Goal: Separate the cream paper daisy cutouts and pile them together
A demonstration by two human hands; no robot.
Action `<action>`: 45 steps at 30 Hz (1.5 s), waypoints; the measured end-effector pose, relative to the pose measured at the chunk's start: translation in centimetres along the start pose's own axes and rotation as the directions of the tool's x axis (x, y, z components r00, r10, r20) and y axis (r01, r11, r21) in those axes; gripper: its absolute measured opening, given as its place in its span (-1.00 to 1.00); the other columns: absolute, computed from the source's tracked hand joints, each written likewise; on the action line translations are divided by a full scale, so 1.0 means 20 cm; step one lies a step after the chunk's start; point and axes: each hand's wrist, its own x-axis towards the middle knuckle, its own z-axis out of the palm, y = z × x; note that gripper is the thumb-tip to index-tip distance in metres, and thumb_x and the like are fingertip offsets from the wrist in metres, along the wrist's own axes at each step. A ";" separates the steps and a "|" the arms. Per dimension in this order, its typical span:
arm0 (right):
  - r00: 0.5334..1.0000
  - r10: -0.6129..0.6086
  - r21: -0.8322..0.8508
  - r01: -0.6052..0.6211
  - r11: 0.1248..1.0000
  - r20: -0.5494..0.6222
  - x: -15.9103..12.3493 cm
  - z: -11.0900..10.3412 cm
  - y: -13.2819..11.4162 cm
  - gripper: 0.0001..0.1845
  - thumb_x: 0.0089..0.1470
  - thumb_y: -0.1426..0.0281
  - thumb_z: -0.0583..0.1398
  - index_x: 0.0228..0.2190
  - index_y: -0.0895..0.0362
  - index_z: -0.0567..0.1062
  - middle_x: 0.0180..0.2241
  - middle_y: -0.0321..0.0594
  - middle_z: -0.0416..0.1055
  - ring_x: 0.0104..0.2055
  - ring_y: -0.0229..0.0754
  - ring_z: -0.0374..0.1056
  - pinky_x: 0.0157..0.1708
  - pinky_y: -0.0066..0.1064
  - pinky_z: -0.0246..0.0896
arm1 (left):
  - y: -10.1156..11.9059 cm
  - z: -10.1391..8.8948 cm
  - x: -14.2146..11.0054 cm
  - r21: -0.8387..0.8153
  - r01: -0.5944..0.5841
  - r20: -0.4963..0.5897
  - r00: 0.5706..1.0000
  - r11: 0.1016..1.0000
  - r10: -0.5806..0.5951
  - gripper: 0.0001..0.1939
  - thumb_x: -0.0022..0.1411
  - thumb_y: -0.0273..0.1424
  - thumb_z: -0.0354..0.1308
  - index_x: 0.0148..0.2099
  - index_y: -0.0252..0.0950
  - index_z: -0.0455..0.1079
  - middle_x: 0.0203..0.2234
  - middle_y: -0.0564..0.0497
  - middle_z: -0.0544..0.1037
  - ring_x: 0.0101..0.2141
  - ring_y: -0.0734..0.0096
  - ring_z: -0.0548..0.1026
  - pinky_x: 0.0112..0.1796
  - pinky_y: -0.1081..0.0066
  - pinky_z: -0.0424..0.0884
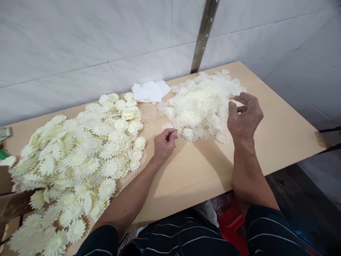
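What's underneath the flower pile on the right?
Tan tabletop shows around the right flower pile; whatever lies beneath its middle is hidden by the flowers.

Anything between the pinched fingertips of the left hand (164, 144) or the curled ones of the right hand (245, 113) is too small to tell. The heap of cream, daisy-shaped cutouts (199, 101) blurs at its middle. The picture's edges crop a bright green object (3, 155) and a perforated metal post (204, 33).
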 end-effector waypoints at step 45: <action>0.818 -0.524 0.101 0.516 0.851 0.236 -0.54 0.57 -0.08 -0.65 0.41 0.38 0.05 -0.02 0.12 0.62 -0.12 0.08 0.61 -0.18 0.06 0.51 -0.20 -0.19 0.40 | 0.35 -0.46 -0.12 0.814 -0.220 0.193 0.975 0.537 0.107 -0.80 0.46 -0.43 0.21 0.01 -0.22 0.65 0.00 -0.18 0.69 0.04 0.04 0.64 0.11 0.13 0.53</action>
